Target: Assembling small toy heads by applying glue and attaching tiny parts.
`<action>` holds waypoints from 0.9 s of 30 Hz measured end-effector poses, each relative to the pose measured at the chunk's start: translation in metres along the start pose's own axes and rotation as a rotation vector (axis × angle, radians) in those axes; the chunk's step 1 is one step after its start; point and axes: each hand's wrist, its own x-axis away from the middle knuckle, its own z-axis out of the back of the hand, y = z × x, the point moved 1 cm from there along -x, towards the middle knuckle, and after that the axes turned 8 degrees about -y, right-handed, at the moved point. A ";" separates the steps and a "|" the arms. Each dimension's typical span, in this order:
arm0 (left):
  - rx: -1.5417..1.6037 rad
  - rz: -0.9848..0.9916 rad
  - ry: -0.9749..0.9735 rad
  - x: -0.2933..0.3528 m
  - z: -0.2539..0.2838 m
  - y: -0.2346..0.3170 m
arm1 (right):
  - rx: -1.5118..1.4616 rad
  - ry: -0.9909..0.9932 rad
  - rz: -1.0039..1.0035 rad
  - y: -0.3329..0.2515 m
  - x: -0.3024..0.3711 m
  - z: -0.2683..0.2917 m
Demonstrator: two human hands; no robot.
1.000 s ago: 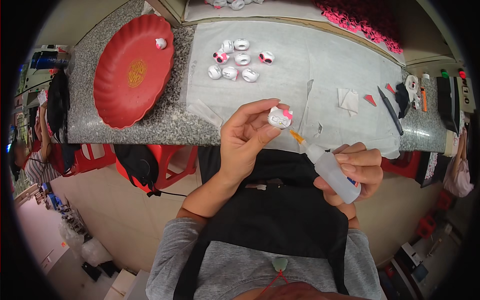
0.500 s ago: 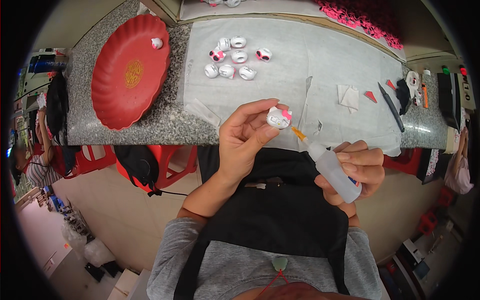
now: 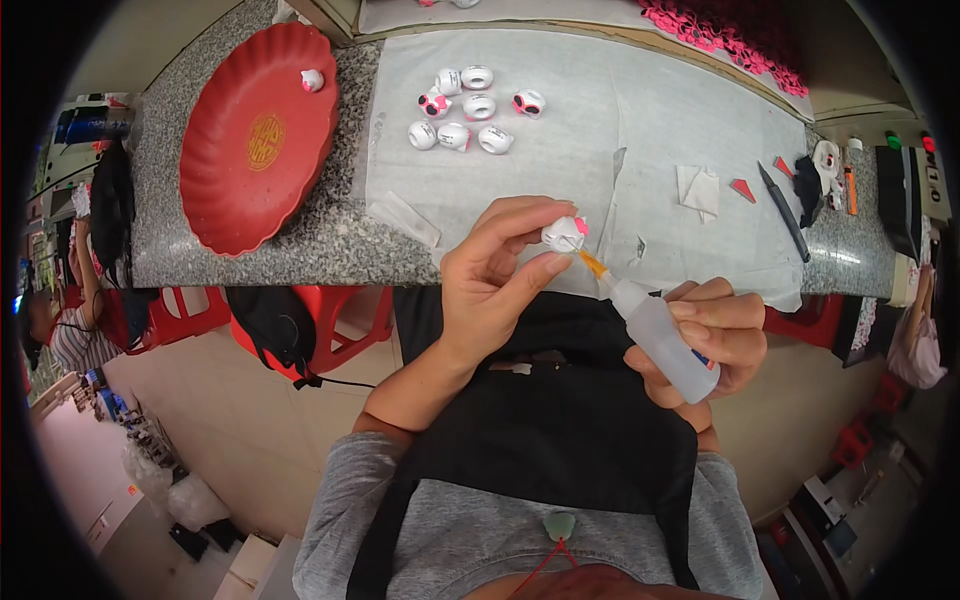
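Observation:
Pinched between the thumb and fingers of my left hand (image 3: pixel 505 265) is a small white cat-shaped toy head (image 3: pixel 563 235) with a pink bow. My right hand (image 3: pixel 715 335) grips a translucent squeeze bottle (image 3: pixel 665 340), tilted up to the left. Its narrow orange tip (image 3: pixel 592 263) is at the lower right of the toy head; whether they touch I cannot tell. Beyond my hands, several similar white heads (image 3: pixel 479 107) lie on the white paper sheet (image 3: pixel 560 70), some showing black and pink parts.
At left, a red scalloped tray (image 3: pixel 215 150) holds one white head (image 3: pixel 312 80). To the right lie a folded white cloth (image 3: pixel 697 192), a red triangular piece (image 3: pixel 742 190) and a dark pen-like tool (image 3: pixel 783 212). Pink and black pieces (image 3: pixel 720 40) fill the back shelf.
My left hand has turned the toy head and shifted it slightly right. The bottle has moved a little left, its tip staying beside the head.

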 end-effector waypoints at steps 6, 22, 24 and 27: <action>-0.098 0.028 0.014 0.000 0.001 0.002 | -0.054 -0.032 -0.126 -0.007 0.001 0.003; 0.074 -0.011 0.265 -0.008 0.026 0.007 | -0.094 0.026 -0.576 0.056 -0.031 0.041; 0.086 -0.021 0.258 -0.010 0.026 0.007 | -0.098 -0.054 -0.647 0.084 -0.051 0.054; 0.105 -0.017 0.228 -0.010 0.021 0.007 | 0.160 -0.037 -0.636 0.140 -0.078 0.078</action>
